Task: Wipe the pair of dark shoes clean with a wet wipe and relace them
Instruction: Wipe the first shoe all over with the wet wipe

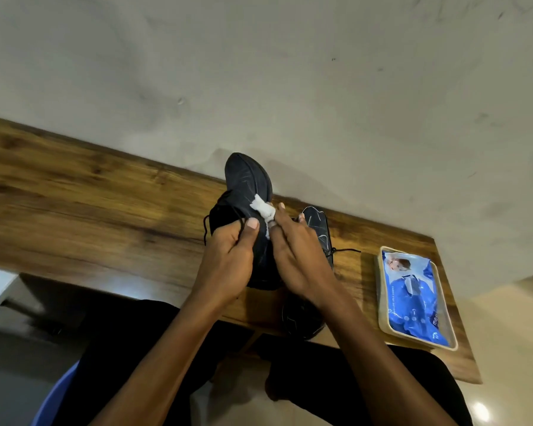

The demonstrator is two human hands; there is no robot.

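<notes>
A dark shoe [248,179] is held up above the wooden table [74,192], toe pointing away from me. My left hand [228,259] grips its side, thumb on the upper, with a loose black lace hanging to the left. My right hand [299,256] pinches a crumpled white wet wipe [262,209] against the shoe's side. The second dark shoe [316,229] lies on the table behind my right hand and wrist, partly hidden, its lace trailing to the right.
A blue pack of wet wipes [413,299] lies in a cream tray [382,321] at the table's right end. A plain wall rises right behind the table. My dark-trousered legs and a blue seat edge [56,392] show below the front edge.
</notes>
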